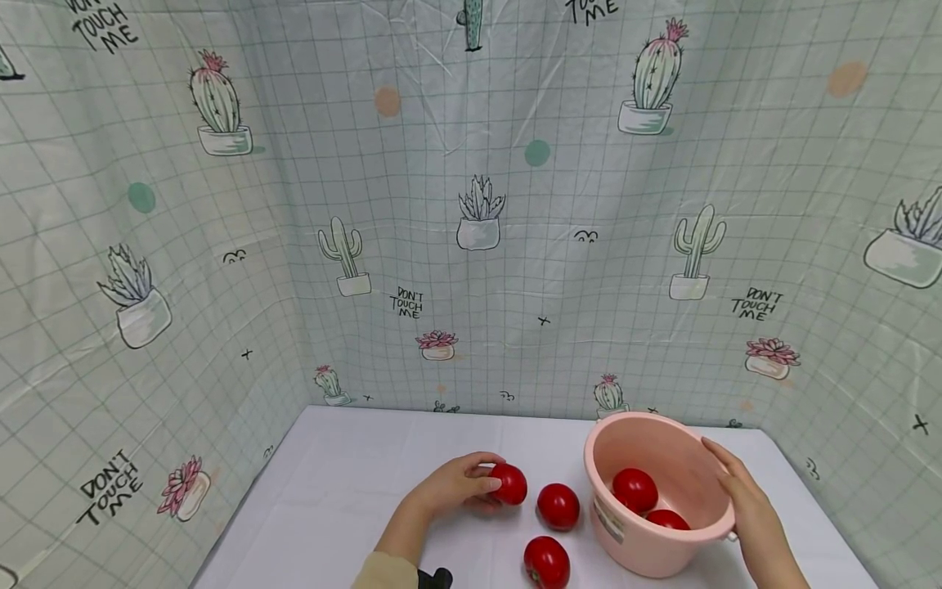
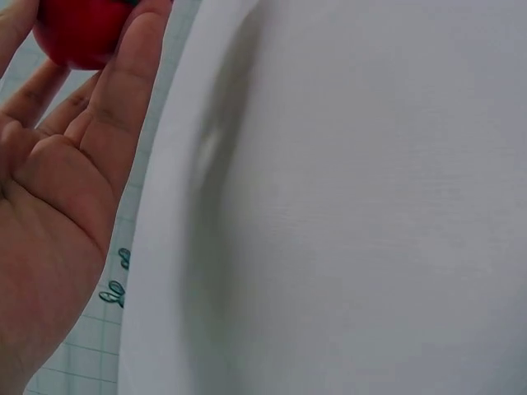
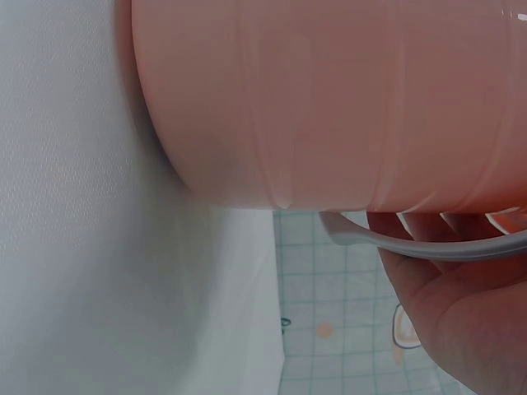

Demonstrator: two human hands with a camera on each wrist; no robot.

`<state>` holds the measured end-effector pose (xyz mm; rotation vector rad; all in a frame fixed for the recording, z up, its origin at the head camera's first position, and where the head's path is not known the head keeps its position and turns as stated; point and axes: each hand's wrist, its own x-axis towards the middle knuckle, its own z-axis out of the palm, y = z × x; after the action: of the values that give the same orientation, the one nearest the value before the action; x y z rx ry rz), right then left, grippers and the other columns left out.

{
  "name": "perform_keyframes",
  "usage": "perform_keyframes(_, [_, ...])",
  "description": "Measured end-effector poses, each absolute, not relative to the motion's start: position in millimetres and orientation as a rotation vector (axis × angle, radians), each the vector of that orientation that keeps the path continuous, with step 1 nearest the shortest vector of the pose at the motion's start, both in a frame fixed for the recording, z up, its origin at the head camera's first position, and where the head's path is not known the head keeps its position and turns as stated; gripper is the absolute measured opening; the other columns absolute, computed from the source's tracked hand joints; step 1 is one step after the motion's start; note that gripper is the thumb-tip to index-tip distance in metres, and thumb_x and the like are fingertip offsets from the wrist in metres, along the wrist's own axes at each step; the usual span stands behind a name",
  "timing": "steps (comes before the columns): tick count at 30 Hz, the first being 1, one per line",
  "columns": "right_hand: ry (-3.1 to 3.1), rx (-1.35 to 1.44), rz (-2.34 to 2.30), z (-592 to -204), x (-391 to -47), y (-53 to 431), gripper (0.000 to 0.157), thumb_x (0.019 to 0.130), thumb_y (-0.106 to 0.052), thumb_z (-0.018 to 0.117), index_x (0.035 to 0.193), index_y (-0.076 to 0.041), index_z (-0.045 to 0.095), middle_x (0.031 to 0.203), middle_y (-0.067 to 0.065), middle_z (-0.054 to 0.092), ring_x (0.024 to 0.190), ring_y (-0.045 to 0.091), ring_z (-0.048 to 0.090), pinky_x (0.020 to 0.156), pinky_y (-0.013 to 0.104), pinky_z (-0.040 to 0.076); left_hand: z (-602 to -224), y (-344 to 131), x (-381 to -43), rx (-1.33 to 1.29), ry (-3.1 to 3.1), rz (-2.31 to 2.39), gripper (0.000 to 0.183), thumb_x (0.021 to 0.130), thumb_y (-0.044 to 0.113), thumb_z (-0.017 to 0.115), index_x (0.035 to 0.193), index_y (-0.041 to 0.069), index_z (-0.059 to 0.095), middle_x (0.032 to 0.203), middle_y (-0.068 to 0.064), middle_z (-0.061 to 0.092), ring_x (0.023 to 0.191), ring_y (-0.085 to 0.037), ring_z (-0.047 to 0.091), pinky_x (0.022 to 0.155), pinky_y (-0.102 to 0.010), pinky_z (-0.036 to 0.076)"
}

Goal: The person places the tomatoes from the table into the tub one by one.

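My left hand (image 1: 459,484) pinches a red tomato (image 1: 509,484) between thumb and fingers, close over the table. In the left wrist view the tomato (image 2: 81,31) sits at the fingertips, with the palm turned to the camera. My right hand (image 1: 754,507) grips the right side of a pink bucket (image 1: 607,532) at its rim. From the right wrist, the fingers (image 3: 420,226) pass behind a pale handle (image 3: 436,249) and lie against the bucket's wall. Inside the bucket are two tomatoes, one (image 1: 634,489) behind the other (image 1: 668,519).
Two more tomatoes lie on the white table (image 1: 353,491), one (image 1: 558,506) just left of the bucket and one (image 1: 547,563) nearer the front. A cactus-print cloth (image 1: 545,270) hangs behind the table and along both sides.
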<state>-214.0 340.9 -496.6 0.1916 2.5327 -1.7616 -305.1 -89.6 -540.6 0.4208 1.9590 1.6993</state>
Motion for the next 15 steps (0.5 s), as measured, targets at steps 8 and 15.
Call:
perform_keyframes(8, [2.533, 0.174, -1.776, -498.5, -214.0, 341.5, 0.056, 0.106, -0.055, 0.014, 0.159, -0.037, 0.010, 0.165, 0.013, 0.012, 0.109, -0.016, 0.038, 0.080, 0.022, 0.051, -521.5, -88.2, -313.9, 0.436, 2.004, 1.668, 0.045, 0.091, 0.028, 0.072, 0.132, 0.019, 0.057, 0.127, -0.010, 0.065, 0.093, -0.024, 0.072, 0.083, -0.041, 0.061])
perform_keyframes(15, [2.538, 0.160, -1.782, -499.1, -214.2, 342.4, 0.055, 0.106, -0.052, 0.014, 0.159, -0.035, 0.010, 0.164, 0.012, 0.011, 0.109, -0.015, 0.038, 0.080, 0.023, 0.051, -498.6, -84.6, -319.7, 0.490, 2.049, 1.625, 0.048, 0.089, 0.035, 0.073, 0.133, 0.022, 0.056, 0.126, -0.006, 0.065, 0.094, -0.022, 0.072, 0.083, -0.040, 0.061])
